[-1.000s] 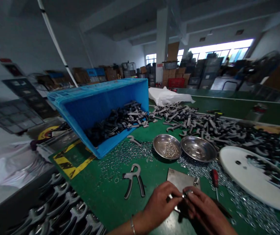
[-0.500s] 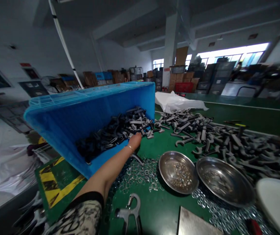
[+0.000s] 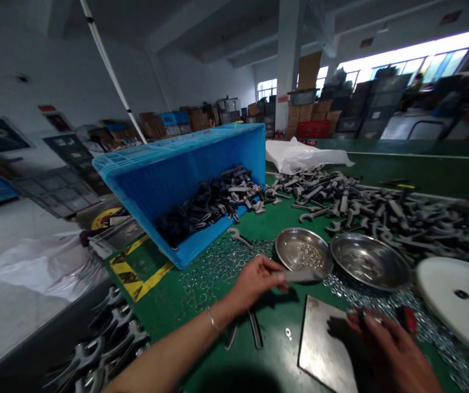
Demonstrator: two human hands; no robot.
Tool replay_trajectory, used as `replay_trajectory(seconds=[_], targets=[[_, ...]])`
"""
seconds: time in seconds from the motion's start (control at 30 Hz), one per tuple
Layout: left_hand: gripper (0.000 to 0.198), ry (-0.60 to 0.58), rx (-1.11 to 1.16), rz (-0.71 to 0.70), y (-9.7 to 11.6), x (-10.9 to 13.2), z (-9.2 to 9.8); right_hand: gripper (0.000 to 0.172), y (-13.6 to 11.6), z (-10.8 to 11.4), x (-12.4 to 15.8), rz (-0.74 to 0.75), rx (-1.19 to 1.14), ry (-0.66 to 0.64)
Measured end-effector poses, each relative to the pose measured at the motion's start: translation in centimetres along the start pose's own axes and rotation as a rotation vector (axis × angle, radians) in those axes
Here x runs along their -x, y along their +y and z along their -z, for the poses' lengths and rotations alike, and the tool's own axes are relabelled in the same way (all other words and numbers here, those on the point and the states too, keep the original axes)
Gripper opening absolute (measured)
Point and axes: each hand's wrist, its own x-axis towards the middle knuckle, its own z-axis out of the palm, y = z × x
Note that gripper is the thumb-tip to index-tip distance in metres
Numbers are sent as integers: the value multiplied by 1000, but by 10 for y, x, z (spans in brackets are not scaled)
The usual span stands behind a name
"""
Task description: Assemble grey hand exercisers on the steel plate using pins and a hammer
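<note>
Grey handle (image 3: 302, 275) pinched in fingers of left hand (image 3: 253, 281) above green table (image 3: 277, 349); right hand (image 3: 385, 346) fingers blurred, cannot tell; warehouse behind

Green bench, blue crate, grey and silver metal.

From my remote seat I see a dark green table top (image 3: 164, 311), with a yellow-and-black striped patch (image 3: 136, 270) at eight o'clock. The crate (image 3: 156, 183) at ten o'clock is bright blue, and its load is dark grey to black. Grey handle parts (image 3: 381, 210) spread at two o'clock. The bowls (image 3: 291, 245) at centre are shiny silver, with silvery washers (image 3: 218, 262) around them. At four o'clock is a white disc (image 3: 443, 289) with black spots. A red screwdriver handle (image 3: 406, 319) and a dull grey plate (image 3: 324, 338) sit at five o'clock. The plastic sheet (image 3: 303, 155) at one o'clock is white. The piece (image 3: 300, 275) in my left hand (image 3: 254, 281) is pale grey.
</note>
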Motion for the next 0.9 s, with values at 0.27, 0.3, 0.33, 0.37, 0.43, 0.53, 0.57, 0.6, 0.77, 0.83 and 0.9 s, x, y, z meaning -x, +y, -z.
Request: replay_trajectory(seconds=[0.27, 0.3, 0.33, 0.37, 0.43, 0.53, 0.57, 0.6, 0.77, 0.83, 0.9], targets=[[55, -322, -122, 86, -55, 156, -109, 36, 34, -23, 63, 133, 17, -76], [51, -307, -202, 27, -49, 157, -106, 35, 35, -18, 71, 153, 36, -69], [49, -297, -232, 6, -43, 155, -102, 33, 35, -12, 78, 175, 63, -62], [49, -291, -216, 23, -37, 150, -98, 32, 34, -5, 82, 195, 93, -56], [51, -287, -109, 106, -30, 139, -91, 32, 30, 9, 88, 208, 133, -56], [49, -248, 50, 178, -29, 123, -89, 32, 28, 21, 94, 165, 154, -87], [47, -229, 75, 182, -31, 120, -90, 32, 28, 22, 96, 153, 154, -92], [46, -213, 90, 185, -32, 117, -92, 32, 28, 20, 99, 151, 154, -93], [39, -228, 222, 224, -37, 115, -103, 34, 24, 5, 109, 199, 190, -64], [39, -237, 327, 256, -41, 115, -108, 34, 21, 2, 109, 227, 235, -47], [40, -226, 434, 270, -47, 115, -112, 31, 20, 2, 107, 261, 300, -58]])
